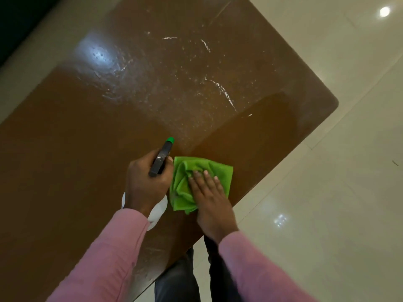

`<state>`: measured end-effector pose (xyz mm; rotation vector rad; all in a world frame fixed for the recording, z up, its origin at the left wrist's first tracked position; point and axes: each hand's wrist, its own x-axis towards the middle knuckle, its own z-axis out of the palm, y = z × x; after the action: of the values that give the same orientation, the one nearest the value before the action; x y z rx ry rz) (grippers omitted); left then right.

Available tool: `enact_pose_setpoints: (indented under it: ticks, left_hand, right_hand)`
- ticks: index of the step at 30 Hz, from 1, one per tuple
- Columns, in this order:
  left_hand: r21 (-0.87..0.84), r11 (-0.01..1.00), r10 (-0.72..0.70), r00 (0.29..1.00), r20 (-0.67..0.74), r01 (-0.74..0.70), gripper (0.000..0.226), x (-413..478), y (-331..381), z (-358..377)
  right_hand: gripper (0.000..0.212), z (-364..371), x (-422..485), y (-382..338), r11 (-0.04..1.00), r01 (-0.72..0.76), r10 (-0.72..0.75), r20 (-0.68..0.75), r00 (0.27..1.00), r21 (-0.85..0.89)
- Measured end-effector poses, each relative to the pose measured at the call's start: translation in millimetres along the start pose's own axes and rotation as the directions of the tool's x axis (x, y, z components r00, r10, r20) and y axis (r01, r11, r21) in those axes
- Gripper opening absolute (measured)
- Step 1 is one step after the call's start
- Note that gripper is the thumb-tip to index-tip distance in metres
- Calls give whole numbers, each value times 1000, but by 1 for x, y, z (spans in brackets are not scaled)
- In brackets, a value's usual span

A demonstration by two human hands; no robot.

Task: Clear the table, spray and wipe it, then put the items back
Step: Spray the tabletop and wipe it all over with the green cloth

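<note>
With spray droplets beading across the middle of the brown table (65, 149), the right hand (212, 198), pressing flat-fingered on the green cloth (197, 168) at the near edge, should sweep outward in overlapping strokes while the left hand (145, 182) grips the spray bottle (162, 156).

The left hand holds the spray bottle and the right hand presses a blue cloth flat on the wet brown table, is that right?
Not quite: the cloth is green, not blue. The head view shows the left hand gripping the spray bottle while the right hand presses the green cloth on the wet brown table.
</note>
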<state>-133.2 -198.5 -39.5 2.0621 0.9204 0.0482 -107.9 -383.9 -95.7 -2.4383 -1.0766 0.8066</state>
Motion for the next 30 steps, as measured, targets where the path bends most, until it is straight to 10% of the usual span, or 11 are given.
enact_pose_setpoints:
  ticks: [9, 18, 26, 30]
  left_hand:
    - [1, 998, -60, 996, -71, 60, 15, 9, -35, -43]
    - [77, 997, -29, 1000, 4, 29, 18, 36, -28, -50]
    - [-10, 1000, -23, 995, 102, 24, 11, 37, -34, -51]
    - [-52, 999, 3, 997, 79, 1, 15, 37, -33, -55]
  right_hand:
    - [75, -128, 147, 100, 911, -413, 404, -245, 881, 16]
    - [85, 5, 43, -48, 1000, -16, 15, 49, 999, 13]
    - [74, -136, 193, 65, 912, -410, 401, -183, 898, -17]
    - [79, -85, 172, 1, 940, -342, 335, -204, 920, 2]
